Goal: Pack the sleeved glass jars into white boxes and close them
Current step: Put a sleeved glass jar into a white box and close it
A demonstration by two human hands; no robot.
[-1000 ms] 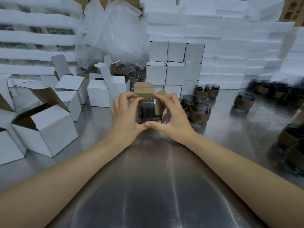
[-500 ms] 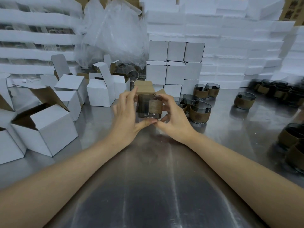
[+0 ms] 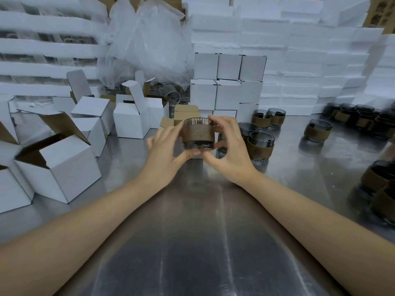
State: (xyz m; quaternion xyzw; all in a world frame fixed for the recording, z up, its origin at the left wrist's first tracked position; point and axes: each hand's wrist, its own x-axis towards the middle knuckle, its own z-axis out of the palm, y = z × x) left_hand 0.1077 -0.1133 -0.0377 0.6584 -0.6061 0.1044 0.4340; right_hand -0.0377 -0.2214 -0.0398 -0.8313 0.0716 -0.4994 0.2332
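Pinching an upright jar (image 3: 198, 134) above the middle of the table (image 3: 203, 231), left hand (image 3: 164, 154) and right hand (image 3: 232, 154) grip its sides; open boxes (image 3: 57, 169) stand by the left edge.

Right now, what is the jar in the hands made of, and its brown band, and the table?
The jar looks like smoky clear glass: you see through its rim and base. Its band seems cork or matte leather, brown and speckled, hard to tell which. The table looks like brushed metal, grey with streaky reflections.

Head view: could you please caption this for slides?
Left hand and right hand hold a sleeved glass jar over the steel table.
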